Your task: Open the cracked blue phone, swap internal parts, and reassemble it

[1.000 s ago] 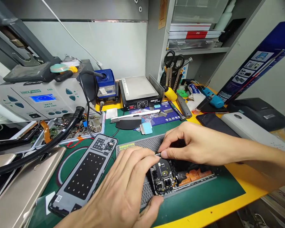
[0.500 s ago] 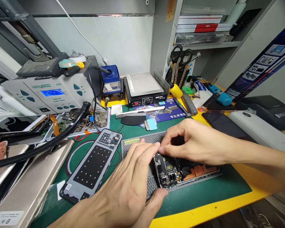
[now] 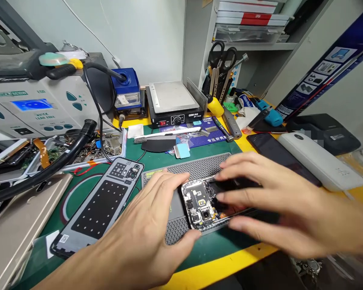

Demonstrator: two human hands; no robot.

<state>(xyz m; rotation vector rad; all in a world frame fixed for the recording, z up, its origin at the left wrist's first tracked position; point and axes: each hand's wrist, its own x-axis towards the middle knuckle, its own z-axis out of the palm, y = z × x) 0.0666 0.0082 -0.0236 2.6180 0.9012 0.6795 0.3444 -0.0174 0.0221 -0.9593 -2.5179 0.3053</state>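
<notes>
A smartphone with its back off point(image 3: 199, 197) lies on a grey perforated mat point(image 3: 196, 167), its circuit board and cameras bared. My left hand point(image 3: 148, 225) grips the camera end, fingertips on the far edge and thumb on the near edge. Over the other half of the phone hovers my right hand point(image 3: 278, 205), slightly blurred, its fingers spread and holding nothing visible. That hand hides much of the phone's lower part; whether the fingertips touch it I cannot tell. Left of my left hand lies a detached phone back cover point(image 3: 101, 201), inner side up.
Behind the mat are a toothbrush-like brush point(image 3: 169, 133) and a small hot plate point(image 3: 172, 98). A rework station point(image 3: 39, 108) with a black hose point(image 3: 57, 159) stands left. Several phones, including a gold one point(image 3: 39, 225), lie at left. A dark phone point(image 3: 278, 157) and white power bank point(image 3: 317, 161) lie right.
My right hand has drawn back from the phone's upper edge toward the right, and its pinched fingers have spread. My left hand still holds the camera end. The view has shifted.
</notes>
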